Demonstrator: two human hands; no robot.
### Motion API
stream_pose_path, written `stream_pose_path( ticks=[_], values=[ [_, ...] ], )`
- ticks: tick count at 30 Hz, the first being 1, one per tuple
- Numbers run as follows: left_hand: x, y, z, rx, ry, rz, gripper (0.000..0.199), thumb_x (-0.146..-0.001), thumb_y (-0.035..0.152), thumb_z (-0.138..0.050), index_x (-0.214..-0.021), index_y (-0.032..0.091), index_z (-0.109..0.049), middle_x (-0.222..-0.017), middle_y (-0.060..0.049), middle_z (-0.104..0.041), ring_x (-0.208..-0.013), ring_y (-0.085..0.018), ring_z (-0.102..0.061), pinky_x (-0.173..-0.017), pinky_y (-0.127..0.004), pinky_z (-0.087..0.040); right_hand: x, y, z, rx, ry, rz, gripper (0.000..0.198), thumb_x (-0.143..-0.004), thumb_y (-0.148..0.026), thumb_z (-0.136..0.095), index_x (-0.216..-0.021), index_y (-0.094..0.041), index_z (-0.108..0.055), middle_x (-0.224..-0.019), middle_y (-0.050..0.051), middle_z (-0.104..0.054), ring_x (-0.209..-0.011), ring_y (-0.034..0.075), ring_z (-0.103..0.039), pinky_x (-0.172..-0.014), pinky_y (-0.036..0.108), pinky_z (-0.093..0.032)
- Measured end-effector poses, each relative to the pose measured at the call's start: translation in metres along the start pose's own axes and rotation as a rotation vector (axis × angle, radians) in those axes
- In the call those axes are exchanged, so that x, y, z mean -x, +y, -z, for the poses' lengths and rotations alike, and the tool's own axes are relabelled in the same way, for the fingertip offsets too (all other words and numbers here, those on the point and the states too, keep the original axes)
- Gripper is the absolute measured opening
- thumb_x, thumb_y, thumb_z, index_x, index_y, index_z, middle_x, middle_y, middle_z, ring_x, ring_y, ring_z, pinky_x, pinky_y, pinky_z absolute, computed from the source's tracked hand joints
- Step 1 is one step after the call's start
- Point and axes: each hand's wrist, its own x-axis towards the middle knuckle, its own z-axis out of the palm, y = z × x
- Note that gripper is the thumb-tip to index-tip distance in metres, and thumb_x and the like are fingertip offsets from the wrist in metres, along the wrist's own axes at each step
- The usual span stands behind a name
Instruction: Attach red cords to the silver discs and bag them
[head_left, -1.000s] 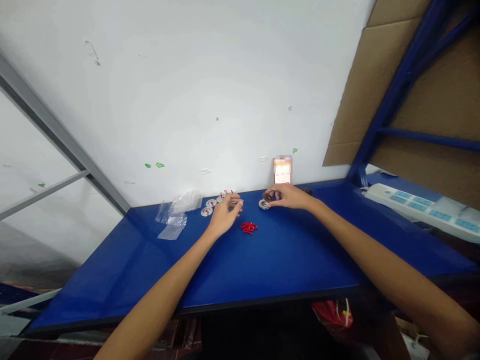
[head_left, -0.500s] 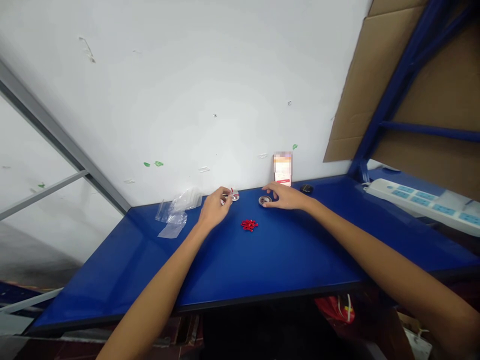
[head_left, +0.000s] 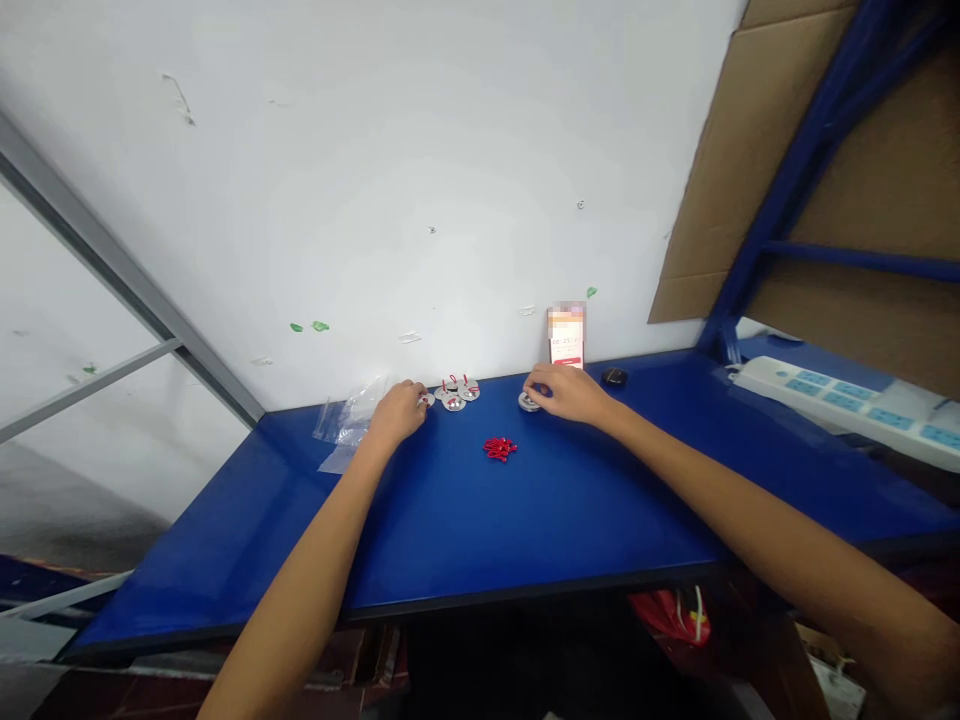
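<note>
My left hand [head_left: 400, 410] is at the left end of a group of round silvery discs [head_left: 454, 403] with red cord loops. Its fingers are closed on the edge of one disc [head_left: 427, 400], which they partly cover. My right hand [head_left: 571, 393] reaches down over a small stack of similar discs [head_left: 529, 404]. Thumb and fingertips pinch at the top of that stack; how many discs they grip is hidden. Between the hands and nearer to me lies a small heap of red cord loops [head_left: 499, 449].
Clear plastic bags [head_left: 349, 420] lie left of my left hand. A phone [head_left: 566, 338] showing a timer leans on the white wall, with a small black object [head_left: 614, 377] beside it. A white power strip [head_left: 840, 405] is at the right. The blue table [head_left: 525, 540] has a dark front edge.
My left hand has moved left, uncovering several discs with red loops. My right hand's fingers have closed down onto the stack, where they were spread around it before.
</note>
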Motion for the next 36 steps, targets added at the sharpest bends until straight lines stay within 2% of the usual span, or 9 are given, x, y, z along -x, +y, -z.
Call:
stream_pose_path(
  ticks=[8, 10, 13, 15, 19, 25, 28, 32, 36],
  values=[
    [-0.003, -0.009, -0.01, 0.104, 0.126, 0.062, 0.024, -0.1, 0.029, -0.057, -0.1, 0.024, -0.081, -0.107, -0.013, -0.077, -0.104, -0.031, -0.072, -0.088, -0.039, -0.053, 0.0, -0.007, 0.001, -0.019, 0.039, 0.017, 0.018, -0.097, -0.019, -0.059, -0.091, -0.02, -0.076, -0.092, 0.005, -0.076, -0.075, 0.017, -0.065, -0.065, 0.028, -0.041],
    [-0.005, -0.005, -0.008, 0.301, 0.201, 0.087, 0.023, -0.1, 0.033, -0.059, -0.098, 0.023, -0.08, -0.1, -0.011, -0.079, -0.095, -0.029, -0.074, -0.084, -0.038, -0.054, 0.0, -0.009, 0.0, -0.045, 0.069, 0.034, 0.018, -0.098, -0.021, -0.059, -0.092, -0.02, -0.076, -0.091, 0.005, -0.076, -0.076, 0.017, -0.066, -0.066, 0.028, -0.042],
    [-0.003, 0.02, -0.006, 0.818, 0.226, 0.091, 0.027, -0.097, 0.043, -0.065, -0.102, 0.019, -0.076, -0.094, -0.009, -0.08, -0.078, -0.023, -0.075, -0.071, -0.033, -0.056, -0.001, -0.015, -0.008, -0.17, 0.115, 0.047, 0.018, -0.1, -0.026, -0.061, -0.097, -0.021, -0.077, -0.092, 0.005, -0.076, -0.077, 0.018, -0.067, -0.07, 0.029, -0.046],
    [0.002, 0.046, -0.007, 1.129, 0.159, 0.033, 0.036, -0.091, 0.051, -0.072, -0.103, 0.017, -0.073, -0.096, -0.011, -0.079, -0.082, -0.024, -0.075, -0.064, -0.03, -0.055, -0.002, -0.021, -0.015, -0.306, 0.139, 0.04, 0.019, -0.102, -0.03, -0.062, -0.107, -0.022, -0.078, -0.099, 0.006, -0.078, -0.078, 0.018, -0.069, -0.073, 0.03, -0.05],
    [0.017, 0.089, -0.013, 1.439, 0.021, -0.047, 0.037, -0.085, 0.048, -0.083, -0.102, 0.016, -0.074, -0.1, -0.01, -0.078, -0.089, -0.022, -0.075, -0.075, -0.032, -0.06, -0.003, -0.033, -0.028, -0.568, 0.101, 0.074, 0.029, -0.103, -0.033, -0.064, -0.129, -0.025, -0.074, -0.112, 0.006, -0.079, -0.085, 0.018, -0.074, -0.083, 0.032, -0.057],
    [0.026, 0.098, -0.011, 1.491, -0.033, -0.061, 0.035, -0.084, 0.046, -0.087, -0.097, 0.017, -0.073, -0.095, -0.008, -0.077, -0.091, -0.023, -0.077, -0.082, -0.036, -0.062, -0.002, -0.039, -0.029, -0.602, 0.148, 0.163, 0.02, -0.104, -0.038, -0.064, -0.11, -0.026, -0.079, -0.109, 0.007, -0.079, -0.096, 0.023, -0.074, -0.089, 0.037, -0.058],
    [0.027, 0.099, -0.007, 1.485, -0.075, -0.073, 0.035, -0.082, 0.045, -0.089, -0.095, 0.017, -0.071, -0.091, -0.007, -0.076, -0.087, -0.022, -0.076, -0.08, -0.035, -0.062, -0.001, -0.04, -0.025, -0.561, 0.139, 0.181, 0.016, -0.103, -0.035, -0.064, -0.106, -0.025, -0.077, -0.105, 0.006, -0.078, -0.089, 0.02, -0.072, -0.083, 0.034, -0.057],
    [0.03, 0.105, -0.004, 1.557, -0.204, -0.049, 0.039, -0.088, 0.049, -0.084, -0.109, 0.018, -0.071, -0.101, -0.008, -0.076, -0.094, -0.022, -0.076, -0.082, -0.036, -0.064, 0.003, -0.047, -0.02, -0.382, 0.098, 0.192, 0.009, -0.098, -0.026, -0.066, -0.104, -0.025, -0.071, -0.104, 0.004, -0.075, -0.085, 0.018, -0.069, -0.079, 0.029, -0.053],
    [0.032, 0.105, -0.004, 1.524, -0.297, -0.072, 0.045, -0.09, 0.049, -0.083, -0.121, 0.019, -0.073, -0.108, -0.011, -0.076, -0.088, -0.021, -0.076, -0.07, -0.029, -0.063, 0.006, -0.057, -0.019, -0.242, 0.123, 0.201, 0.008, -0.092, -0.021, -0.064, -0.098, -0.025, -0.067, -0.099, 0.003, -0.075, -0.082, 0.017, -0.068, -0.072, 0.027, -0.049]
  ],
)
